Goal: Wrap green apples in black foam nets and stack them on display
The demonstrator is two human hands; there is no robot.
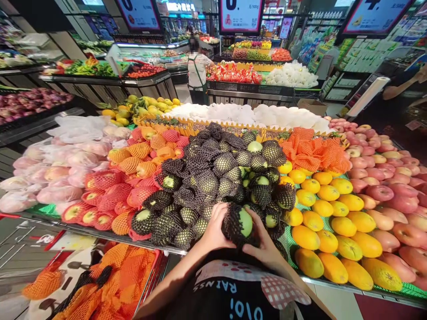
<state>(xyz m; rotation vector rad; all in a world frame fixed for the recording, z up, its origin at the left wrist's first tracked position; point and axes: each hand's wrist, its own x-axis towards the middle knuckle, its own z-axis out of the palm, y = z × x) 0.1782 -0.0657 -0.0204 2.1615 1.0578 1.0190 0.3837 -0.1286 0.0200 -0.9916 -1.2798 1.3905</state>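
Both my hands hold one round green fruit [246,222] wrapped in a black foam net, close to my body at the display's front edge. My left hand [216,227] cups its left side, with fingers curled over the netting. On the right, my right hand [264,242] grips it with the thumb below and the fingers above. A patch of bare green skin shows through the net's opening. Just beyond lies a heap of similar netted green fruit [207,182]; some show pale green tops. The exact kind of fruit is unclear.
Right of the heap sit orange-yellow fruits [323,231], red apples [380,193] and loose orange nets [310,151]. To the left are pink-netted fruits [113,195] and bagged pink fruits [63,171]. A cart [156,271] with orange nets stands front left. A person [197,71] stands farther back.
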